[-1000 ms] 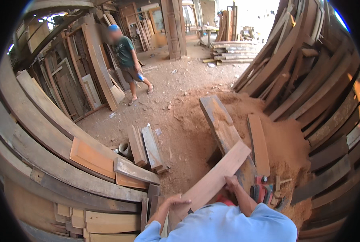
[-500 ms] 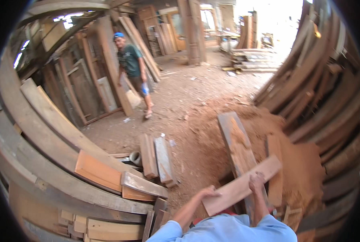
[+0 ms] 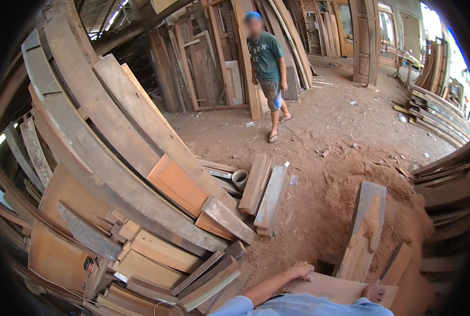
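Observation:
A short, smooth, reddish wooden board [image 3: 324, 285] lies across the front of my body at the lower edge. Its left end is gripped by my left hand [image 3: 301, 270], fingers closed over the top. Toward the other end, my right hand [image 3: 373, 291] is closed on the board, partly cut off by my sleeve. Just beyond stands a thick, weathered timber [image 3: 358, 247] dusted with sawdust. A narrower wooden piece [image 3: 397, 265] leans in the sawdust near my right hand.
Long planks [image 3: 114, 163] lean in stacks on the left, with wood offcuts [image 3: 158, 250] below them. Two short beams [image 3: 264, 195] lie ahead. A person in a green shirt [image 3: 268, 58] stands beyond. A sawdust heap [image 3: 345, 184] spreads right; more lumber [image 3: 440, 116] is stacked farther back.
My view has swung left. The board has come closer to my body and lies more level, still in both hands. The person ahead has stepped forward.

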The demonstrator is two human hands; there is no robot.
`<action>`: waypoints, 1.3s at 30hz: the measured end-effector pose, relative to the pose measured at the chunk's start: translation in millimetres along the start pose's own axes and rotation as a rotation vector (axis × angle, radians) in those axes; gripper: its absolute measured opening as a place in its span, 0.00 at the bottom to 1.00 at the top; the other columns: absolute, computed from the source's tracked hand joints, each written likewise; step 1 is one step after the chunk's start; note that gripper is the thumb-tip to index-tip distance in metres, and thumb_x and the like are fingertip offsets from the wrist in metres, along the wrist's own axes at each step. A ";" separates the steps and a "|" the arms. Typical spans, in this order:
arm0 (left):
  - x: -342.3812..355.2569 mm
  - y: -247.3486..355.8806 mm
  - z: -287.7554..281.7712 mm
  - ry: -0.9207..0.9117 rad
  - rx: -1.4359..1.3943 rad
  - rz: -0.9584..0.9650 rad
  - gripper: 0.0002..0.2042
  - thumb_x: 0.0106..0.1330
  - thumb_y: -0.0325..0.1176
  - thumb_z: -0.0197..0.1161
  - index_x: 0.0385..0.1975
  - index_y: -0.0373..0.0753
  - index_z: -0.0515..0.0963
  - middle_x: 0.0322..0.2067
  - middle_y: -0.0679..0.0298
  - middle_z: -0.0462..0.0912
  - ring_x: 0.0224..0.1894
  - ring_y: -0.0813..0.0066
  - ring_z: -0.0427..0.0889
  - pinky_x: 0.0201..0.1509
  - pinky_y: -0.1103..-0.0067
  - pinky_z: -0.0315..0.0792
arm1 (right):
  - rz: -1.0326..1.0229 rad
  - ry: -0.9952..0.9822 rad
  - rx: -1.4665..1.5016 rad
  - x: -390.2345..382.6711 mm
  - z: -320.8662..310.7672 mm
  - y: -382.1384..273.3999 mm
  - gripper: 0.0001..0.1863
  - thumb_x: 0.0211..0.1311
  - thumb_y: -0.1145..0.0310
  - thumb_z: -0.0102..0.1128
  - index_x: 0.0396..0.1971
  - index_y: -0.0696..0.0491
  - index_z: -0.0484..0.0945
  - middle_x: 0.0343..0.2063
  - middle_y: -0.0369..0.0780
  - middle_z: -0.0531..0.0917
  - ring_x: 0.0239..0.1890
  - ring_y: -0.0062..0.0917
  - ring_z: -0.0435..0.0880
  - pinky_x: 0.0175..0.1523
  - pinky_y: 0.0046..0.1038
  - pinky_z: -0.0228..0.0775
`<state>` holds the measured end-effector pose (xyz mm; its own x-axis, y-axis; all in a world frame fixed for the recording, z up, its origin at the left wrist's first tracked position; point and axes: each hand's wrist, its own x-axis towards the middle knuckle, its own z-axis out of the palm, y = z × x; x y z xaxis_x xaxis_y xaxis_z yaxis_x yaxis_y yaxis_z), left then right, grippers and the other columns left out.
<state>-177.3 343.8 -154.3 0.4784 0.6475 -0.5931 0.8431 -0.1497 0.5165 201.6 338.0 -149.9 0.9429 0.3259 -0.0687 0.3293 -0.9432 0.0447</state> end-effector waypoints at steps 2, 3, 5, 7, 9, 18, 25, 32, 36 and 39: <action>-4.4 6.5 -5.3 0.068 0.012 -0.024 0.25 0.59 0.50 0.72 0.49 0.40 0.80 0.40 0.49 0.87 0.48 0.46 0.85 0.51 0.56 0.77 | -0.009 0.007 -0.012 -0.8 -2.9 -6.1 0.40 0.70 0.36 0.48 0.71 0.50 0.64 0.68 0.46 0.71 0.68 0.43 0.71 0.67 0.47 0.66; -6.2 7.3 -4.5 0.103 0.013 -0.036 0.24 0.59 0.50 0.72 0.49 0.39 0.80 0.38 0.49 0.87 0.47 0.46 0.85 0.50 0.56 0.77 | -0.019 0.013 -0.019 -1.2 -4.4 -9.7 0.40 0.70 0.36 0.48 0.71 0.50 0.64 0.68 0.46 0.71 0.68 0.43 0.71 0.67 0.47 0.67; -1.4 6.8 -1.3 0.210 0.012 -0.054 0.25 0.59 0.50 0.72 0.50 0.41 0.80 0.39 0.50 0.86 0.48 0.46 0.84 0.53 0.56 0.75 | -0.040 0.017 -0.018 -0.2 -6.4 -17.1 0.40 0.71 0.36 0.48 0.71 0.50 0.64 0.68 0.46 0.71 0.68 0.43 0.71 0.67 0.46 0.67; -1.8 1.5 8.5 0.313 0.023 -0.078 0.26 0.59 0.51 0.73 0.52 0.43 0.78 0.42 0.51 0.85 0.51 0.48 0.82 0.56 0.56 0.73 | -0.073 0.027 -0.022 0.4 -9.1 -25.4 0.40 0.71 0.36 0.48 0.71 0.50 0.64 0.68 0.45 0.71 0.68 0.42 0.72 0.67 0.46 0.67; 2.2 -1.1 18.6 0.428 0.046 -0.072 0.28 0.59 0.51 0.73 0.55 0.44 0.76 0.46 0.51 0.83 0.54 0.51 0.80 0.61 0.56 0.69 | -0.092 0.073 -0.005 16.0 -23.2 -33.8 0.40 0.71 0.36 0.48 0.71 0.50 0.64 0.68 0.45 0.71 0.68 0.42 0.72 0.67 0.46 0.67; -58.4 -38.1 62.6 0.792 -0.269 -0.319 0.43 0.59 0.56 0.72 0.70 0.38 0.64 0.60 0.44 0.75 0.64 0.46 0.74 0.69 0.58 0.66 | -0.129 0.082 -0.024 4.7 13.3 -2.4 0.40 0.71 0.35 0.47 0.71 0.50 0.63 0.68 0.44 0.71 0.67 0.41 0.72 0.67 0.46 0.67; -50.6 -56.8 139.8 0.611 -0.897 -0.394 0.43 0.67 0.60 0.62 0.72 0.34 0.60 0.66 0.41 0.70 0.70 0.47 0.69 0.71 0.63 0.65 | -0.098 0.209 0.017 31.9 64.1 27.4 0.34 0.72 0.37 0.47 0.65 0.47 0.71 0.68 0.41 0.69 0.68 0.40 0.69 0.67 0.48 0.65; -41.2 -68.4 204.8 0.820 -0.994 -0.317 0.35 0.71 0.59 0.56 0.68 0.38 0.69 0.59 0.45 0.80 0.63 0.53 0.78 0.66 0.65 0.70 | -0.156 0.045 -0.024 3.1 13.6 20.3 0.27 0.73 0.41 0.47 0.61 0.41 0.77 0.70 0.39 0.66 0.69 0.42 0.66 0.70 0.47 0.60; -63.8 -43.8 191.1 0.768 -0.990 -0.465 0.32 0.70 0.58 0.58 0.66 0.42 0.72 0.58 0.46 0.81 0.61 0.52 0.80 0.63 0.66 0.73 | -0.185 0.019 -0.024 3.9 7.3 26.2 0.26 0.73 0.41 0.47 0.61 0.40 0.77 0.70 0.39 0.65 0.69 0.42 0.66 0.70 0.47 0.60; -89.1 -15.1 172.5 0.704 -0.925 -0.502 0.36 0.68 0.58 0.61 0.70 0.41 0.68 0.56 0.44 0.81 0.59 0.53 0.81 0.61 0.67 0.75 | -0.194 0.007 -0.014 5.3 3.2 26.1 0.26 0.73 0.42 0.47 0.61 0.40 0.77 0.70 0.39 0.65 0.69 0.42 0.66 0.70 0.48 0.60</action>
<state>-190.3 159.5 -215.8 -0.3169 0.7798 -0.5399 0.2710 0.6199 0.7364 215.0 314.9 -152.3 0.8618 0.5023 -0.0703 0.5058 -0.8615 0.0452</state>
